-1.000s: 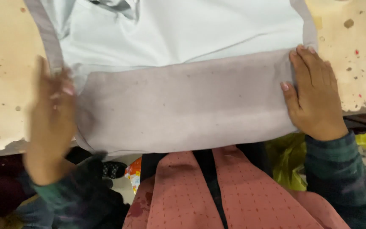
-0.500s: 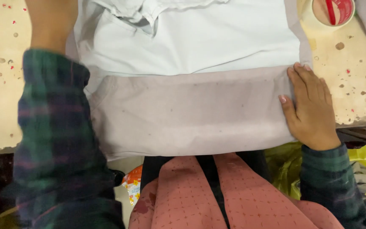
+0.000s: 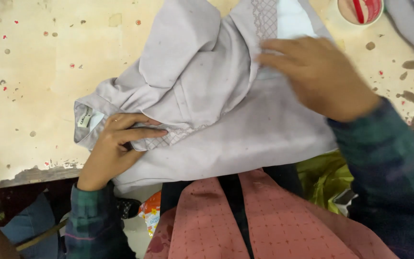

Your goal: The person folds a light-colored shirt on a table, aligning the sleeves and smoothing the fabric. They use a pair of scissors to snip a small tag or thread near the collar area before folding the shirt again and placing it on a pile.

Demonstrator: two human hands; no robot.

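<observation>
One pale lilac garment (image 3: 226, 120) lies bunched on a speckled cream table (image 3: 34, 72). Two hands work it: the left hand (image 3: 116, 144) pinches a patterned edge near the collar, while the right hand (image 3: 319, 76), fingers spread open, presses flat on the embroidered front. One cup (image 3: 360, 9) sits at the far edge.

Worn cream table (image 3: 39, 76), paint-speckled, chipped front edge; dim floor beneath.

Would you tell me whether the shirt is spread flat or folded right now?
Folded, loosely: the shirt is bunched over itself, collar end under the left hand, right hand on top.
</observation>
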